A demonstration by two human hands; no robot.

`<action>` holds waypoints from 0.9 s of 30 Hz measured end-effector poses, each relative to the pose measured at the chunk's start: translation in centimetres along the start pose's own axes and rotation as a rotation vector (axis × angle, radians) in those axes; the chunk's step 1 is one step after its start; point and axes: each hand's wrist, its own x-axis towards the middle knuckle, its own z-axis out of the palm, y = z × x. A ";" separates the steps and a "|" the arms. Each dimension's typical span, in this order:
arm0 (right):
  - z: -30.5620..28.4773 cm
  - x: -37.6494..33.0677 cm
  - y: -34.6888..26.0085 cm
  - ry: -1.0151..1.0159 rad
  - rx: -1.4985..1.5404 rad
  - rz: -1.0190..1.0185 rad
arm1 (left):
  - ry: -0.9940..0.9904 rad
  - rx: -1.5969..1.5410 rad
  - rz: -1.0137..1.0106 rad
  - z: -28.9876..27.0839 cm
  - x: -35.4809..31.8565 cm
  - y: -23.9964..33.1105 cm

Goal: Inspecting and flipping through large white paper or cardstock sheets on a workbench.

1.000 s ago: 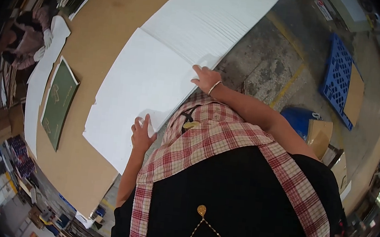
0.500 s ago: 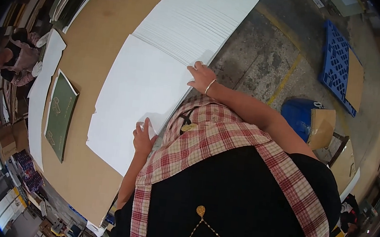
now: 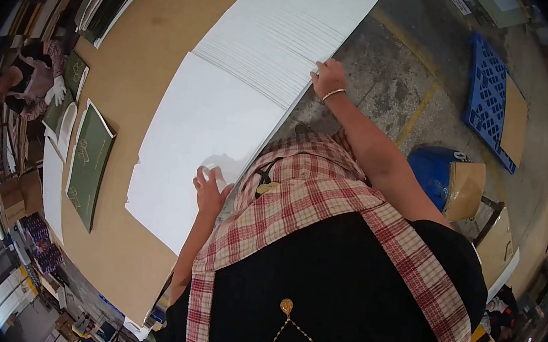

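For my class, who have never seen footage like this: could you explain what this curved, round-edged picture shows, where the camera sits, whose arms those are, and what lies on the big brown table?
The camera sits on a person's head and looks down, so you see their own body and forearms from above. Its wide lens bends straight edges into curves. There is no machine here, only two bare hands. The left hand presses flat on a large white sheet near the table's edge. The right hand, with a bracelet on the wrist, rests at the edge of a fanned stack of white sheets further along. Neither hand grips or lifts anything. Both sheets lie on a brown table. A dark green board lies to the left, where another person works.
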 end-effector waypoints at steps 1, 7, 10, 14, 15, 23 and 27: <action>0.0 -0.1 0.0 0.000 0.002 -0.004 | -0.053 0.033 -0.042 0.0 0.2 0.3; -0.9 1.0 -0.6 0.039 0.033 -0.078 | -0.186 0.059 -0.136 -1.6 1.7 1.3; -1.8 2.1 -1.4 -0.036 0.241 0.043 | -0.253 0.105 -0.186 -1.8 2.2 1.9; -3.0 2.4 -1.9 -0.472 1.170 0.667 | -0.240 0.097 -0.225 -1.2 1.9 2.0; -3.0 2.1 -2.1 -0.521 1.632 0.986 | -0.214 0.109 -0.223 -1.0 1.8 1.7; 1.9 -3.8 -5.3 -0.715 2.083 1.125 | -0.224 0.108 -0.278 -0.6 1.5 0.4; 2.6 -5.7 -6.4 -0.967 2.176 1.154 | -0.219 0.107 -0.304 -0.9 1.9 1.1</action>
